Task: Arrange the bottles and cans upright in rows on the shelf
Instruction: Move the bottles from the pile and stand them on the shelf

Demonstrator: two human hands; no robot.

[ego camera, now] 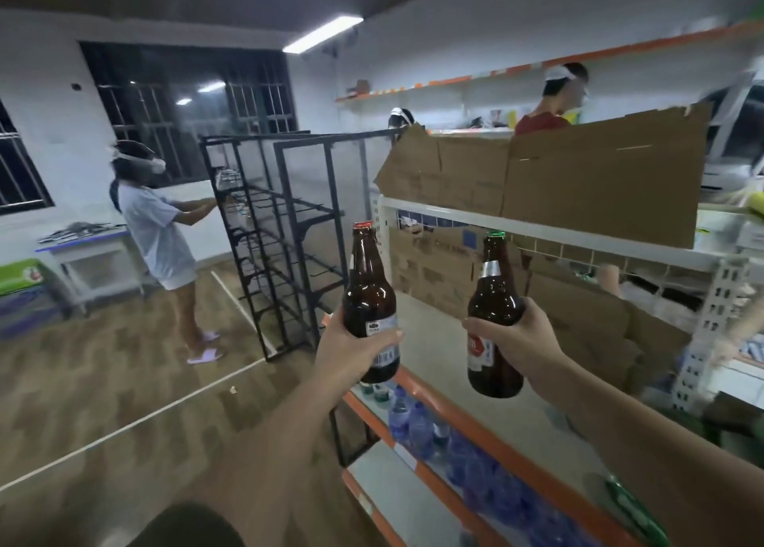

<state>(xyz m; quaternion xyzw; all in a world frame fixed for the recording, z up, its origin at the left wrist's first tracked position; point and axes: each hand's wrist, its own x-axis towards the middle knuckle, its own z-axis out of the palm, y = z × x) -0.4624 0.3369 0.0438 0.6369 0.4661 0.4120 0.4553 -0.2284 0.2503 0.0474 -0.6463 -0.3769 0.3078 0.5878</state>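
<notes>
Centre frame: the left hand (356, 350) clamps its fingers round a red-capped bottle (369, 298), the right hand (514, 335) round a green-capped bottle (494, 302), both held upright above the shelf (434, 331), where each would best be lowered straight down, base flat, side by side.

Indoor scene, dim and bluish, lit by one fluorescent ceiling tube (322, 33) mirrored in the dark barred window (186, 108); faint glints on red-capped bottle (369, 294) and green-capped bottle (494, 298); wide-angle bending at edges, right margin smeared, overall soft focus
</notes>
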